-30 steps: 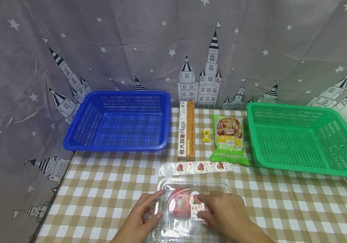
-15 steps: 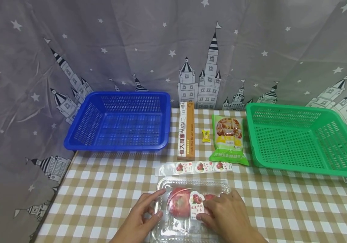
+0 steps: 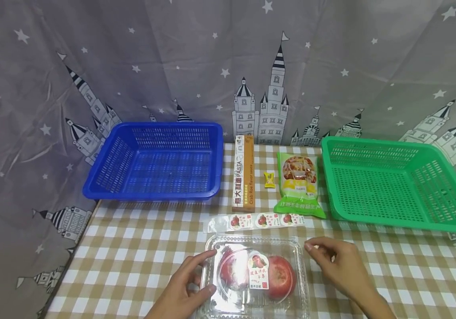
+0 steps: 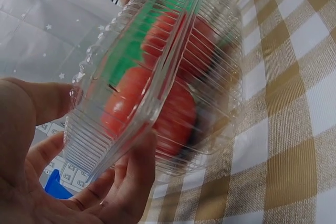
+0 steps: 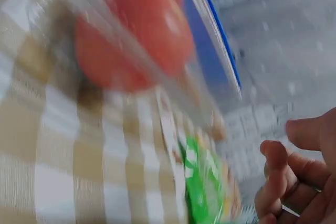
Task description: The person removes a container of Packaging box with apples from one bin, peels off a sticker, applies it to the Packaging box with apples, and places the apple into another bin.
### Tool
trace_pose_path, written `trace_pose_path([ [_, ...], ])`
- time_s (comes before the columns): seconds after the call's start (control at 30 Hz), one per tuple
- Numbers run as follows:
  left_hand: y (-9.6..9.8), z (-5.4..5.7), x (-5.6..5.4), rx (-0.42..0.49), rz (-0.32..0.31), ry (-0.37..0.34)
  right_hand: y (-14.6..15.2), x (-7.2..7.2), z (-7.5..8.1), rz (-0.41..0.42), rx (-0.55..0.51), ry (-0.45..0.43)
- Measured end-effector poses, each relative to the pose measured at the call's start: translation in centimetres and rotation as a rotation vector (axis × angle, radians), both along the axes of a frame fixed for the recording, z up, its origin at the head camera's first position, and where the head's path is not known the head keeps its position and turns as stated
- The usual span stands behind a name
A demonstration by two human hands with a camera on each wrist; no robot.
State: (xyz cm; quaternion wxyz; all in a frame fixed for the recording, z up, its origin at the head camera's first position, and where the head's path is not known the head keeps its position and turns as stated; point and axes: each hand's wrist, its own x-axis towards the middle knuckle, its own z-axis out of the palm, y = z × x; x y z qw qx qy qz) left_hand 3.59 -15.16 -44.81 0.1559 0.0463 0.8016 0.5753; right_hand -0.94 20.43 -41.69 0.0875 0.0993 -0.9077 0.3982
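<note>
A clear plastic clamshell box (image 3: pixel 304 288) with two red apples (image 3: pixel 282 278) inside lies at the front of the table in the head view, its lid down. On the lid's middle sits a white label (image 3: pixel 258 277) with an apple picture. My left hand (image 3: pixel 184 288) grips the box's left edge; in the left wrist view the thumb is on the lid's side and the fingers (image 4: pixel 140 174) reach along the rim. To the right of the box, apart from it, is my right hand (image 3: pixel 341 266), fingers loosely bent and holding nothing. Just behind the box lies a strip of apple stickers (image 3: pixel 253 221).
A blue basket (image 3: pixel 152 195) stands at the back left and a green basket (image 3: pixel 403 224) at the back right. Between them are a pasta box (image 3: pixel 243 175), a small yellow packet (image 3: pixel 269 180) and a green food bag (image 3: pixel 300 184). A grey castle-print curtain (image 3: pixel 196 53) hangs behind.
My right hand has come off the label on the lid and moved to the right, clear of the box. The left hand keeps its place on the box's edge.
</note>
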Motion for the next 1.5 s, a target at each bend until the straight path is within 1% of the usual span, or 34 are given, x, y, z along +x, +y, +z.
trace_pose_path([
  [0.07,0.0,0.0,0.0,0.003,0.003,0.002,1.7,-0.5,-0.2,-0.083,-0.097,-0.172],
  [0.17,0.0,0.0,0.0,0.018,0.0,0.007,4.5,-1.1,-0.8,-0.174,-0.26,-0.42],
  [0.2,0.0,0.1,0.1,0.022,-0.002,0.009,5.5,-1.3,-1.0,-0.191,-0.316,-0.472],
  [0.27,0.0,0.1,0.1,0.024,-0.006,0.006,7.2,-1.5,-1.5,-0.21,-0.461,-0.55],
  [0.37,0.1,0.3,0.2,0.017,-0.011,-0.002,9.3,-1.6,-2.2,-0.191,-0.659,-0.565],
  [0.43,0.1,0.4,0.1,0.007,-0.015,-0.011,10.4,-1.7,-2.4,-0.176,-0.808,-0.545],
  [0.47,0.1,0.5,0.1,0.004,-0.016,-0.015,10.8,-1.7,-2.5,-0.164,-0.865,-0.533],
  [0.53,0.1,0.5,0.0,-0.003,-0.02,-0.015,11.6,-1.7,-2.6,-0.15,-0.969,-0.515],
  [0.63,0.1,0.5,-0.1,-0.008,-0.024,-0.003,12.6,-1.7,-2.8,-0.149,-1.076,-0.513],
  [0.7,0.1,0.4,-0.1,-0.004,-0.033,0.008,13.0,-1.8,-2.9,-0.148,-1.113,-0.516],
  [0.83,0.2,0.2,-0.1,0.034,-0.055,0.034,13.3,-1.9,-3.2,-0.138,-1.141,-0.501],
  [0.97,0.3,0.1,0.0,0.078,-0.047,0.039,13.4,-2.1,-3.4,-0.127,-1.159,-0.487],
  [1.13,0.5,0.2,0.1,0.135,-0.028,-0.006,13.5,-2.1,-3.2,-0.115,-1.165,-0.472],
  [1.2,0.6,0.2,0.1,0.144,-0.026,-0.016,13.5,-2.1,-3.2,-0.11,-1.155,-0.472],
  [1.33,0.8,0.5,-0.3,0.162,-0.024,-0.01,13.6,-2.0,-3.2,-0.118,-1.147,-0.478],
  [1.5,1.3,1.5,-1.6,0.175,-0.028,0.03,13.5,-2.2,-3.1,-0.122,-1.16,-0.488],
])
